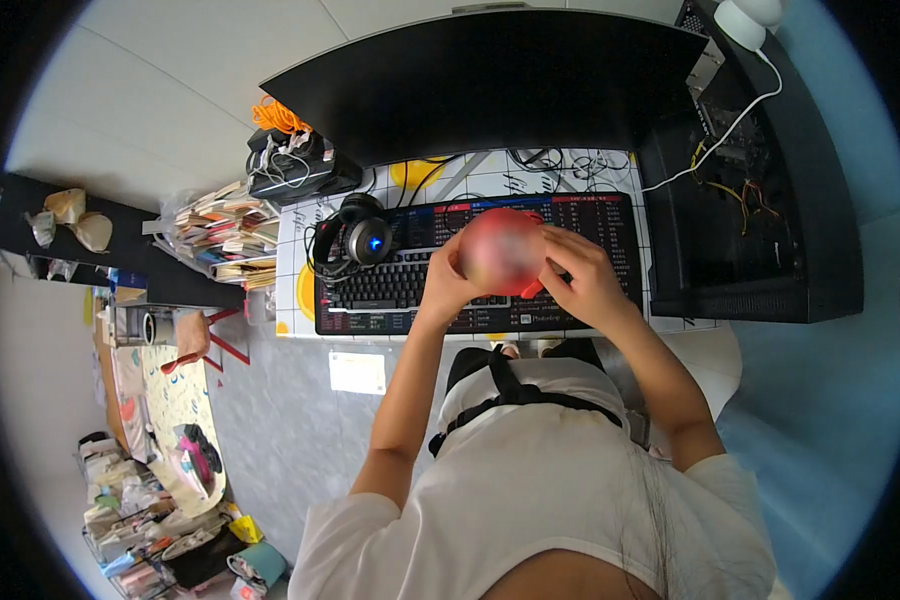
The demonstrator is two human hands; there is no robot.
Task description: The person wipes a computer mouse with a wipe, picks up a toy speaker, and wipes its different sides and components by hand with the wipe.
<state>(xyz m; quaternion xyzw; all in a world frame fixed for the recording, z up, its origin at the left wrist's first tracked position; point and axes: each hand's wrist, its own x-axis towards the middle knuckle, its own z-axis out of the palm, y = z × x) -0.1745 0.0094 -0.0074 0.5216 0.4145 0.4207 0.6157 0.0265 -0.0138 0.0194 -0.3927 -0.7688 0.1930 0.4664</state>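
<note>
A round red object (501, 252), with a blurred pale patch in its middle, is held up over the desk between my two hands. Its kind is hard to make out. My left hand (447, 282) is curled around its left side, the thumb on its edge. On the right, my right hand (582, 277) has its fingers closed at the object's edge, near a small red piece that sticks out below. Underneath lie a black keyboard (395, 284) and a dark printed desk mat (570, 318), partly covered by the object and hands.
Headphones (368, 238) with a blue light lie left of the keyboard. A wide monitor (490, 85) stands behind. To the right is an open black computer case (760, 230) with a white cable (715, 146). Files (232, 222) are stacked at the left.
</note>
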